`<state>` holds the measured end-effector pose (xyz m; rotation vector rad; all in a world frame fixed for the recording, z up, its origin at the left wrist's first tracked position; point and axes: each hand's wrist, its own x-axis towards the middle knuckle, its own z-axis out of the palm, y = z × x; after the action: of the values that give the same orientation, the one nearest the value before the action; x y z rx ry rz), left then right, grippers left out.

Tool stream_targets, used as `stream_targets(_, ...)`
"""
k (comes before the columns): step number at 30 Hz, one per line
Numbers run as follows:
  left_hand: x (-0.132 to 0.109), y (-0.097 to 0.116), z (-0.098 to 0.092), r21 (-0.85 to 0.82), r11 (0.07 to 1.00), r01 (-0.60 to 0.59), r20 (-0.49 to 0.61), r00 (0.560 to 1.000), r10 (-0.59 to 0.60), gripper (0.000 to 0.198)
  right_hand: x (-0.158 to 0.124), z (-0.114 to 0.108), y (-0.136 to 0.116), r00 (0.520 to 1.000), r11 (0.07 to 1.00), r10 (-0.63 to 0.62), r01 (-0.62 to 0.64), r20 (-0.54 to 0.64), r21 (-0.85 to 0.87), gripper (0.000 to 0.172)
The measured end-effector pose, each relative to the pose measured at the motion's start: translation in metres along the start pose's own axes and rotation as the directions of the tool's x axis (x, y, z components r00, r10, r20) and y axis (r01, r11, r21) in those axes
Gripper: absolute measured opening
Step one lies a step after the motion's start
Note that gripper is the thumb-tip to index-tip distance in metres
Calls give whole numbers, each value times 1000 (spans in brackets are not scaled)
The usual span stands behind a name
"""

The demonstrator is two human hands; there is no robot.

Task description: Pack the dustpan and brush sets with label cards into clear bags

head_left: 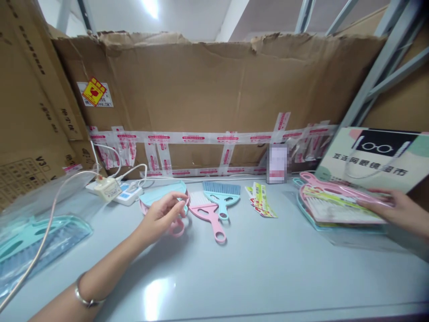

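My left hand [165, 213] hovers over a light-blue dustpan [157, 193] and a pink dustpan stacked with it, partly hiding them. Its fingers are loosely curved and apart, with nothing visible in them. Just right of it lie a pink hand brush [210, 215] with white bristles and a blue hand brush [221, 194], their heads overlapping. At the far right, my right hand [393, 206] grips a pink hand brush [338, 188] atop a pile in clear plastic, with a teal dustpan [310, 219] underneath. Some of its fingers are hidden.
Green-and-yellow printed strips [260, 200] lie mid-table. A phone [278, 163] leans on the cardboard wall [201, 89]. A power strip [126, 193] with cables sits back left; a bagged teal brush and dustpan set [40, 241] lies at left. A paper bag [372, 156] stands back right.
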<state>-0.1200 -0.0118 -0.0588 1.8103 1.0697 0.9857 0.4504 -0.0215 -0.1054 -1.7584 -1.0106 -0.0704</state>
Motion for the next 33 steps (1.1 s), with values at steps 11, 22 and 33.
stream_targets(11, 8, -10, -26, 627, 757, -186, 97, 982, 161, 34, 2, 27, 1, 997, 920, 71, -59, 18, -389, 42)
stream_targets(22, 20, -24, -30, 737, 507, -447, 425, 890, 168, 48, -54, 83, -153, 828, 823, -560, 556, -6, -118, 30)
stream_targets(33, 9, 11, -61, 394, 830, -394, -351, 770, 532, 25, -112, 117, -234, 794, 751, -601, 525, 86, 401, 22)
